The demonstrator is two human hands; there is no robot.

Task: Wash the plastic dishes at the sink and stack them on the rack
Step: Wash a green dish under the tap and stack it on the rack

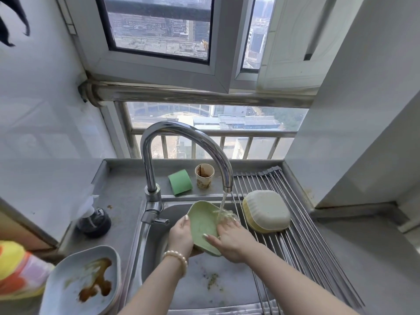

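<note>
Fingers (186, 220) of my left hand (180, 237) curl round the near-left rim of the green plastic dish (202, 223), thumb on its inner face, while my right hand (231, 241) lies with fingers straight across its right side. I hold it tilted over the sink (204, 289) at frame centre, water from the faucet (225, 173) striking its upper right edge. Just right, two upturned dishes (267, 210) lie stacked on the roll-up rack (302, 242). A stained blue dish (84, 280) waits on the surface lower left. Behind stand a green sponge (180, 181) and a paper cup (204, 176); its print is unreadable.
</note>
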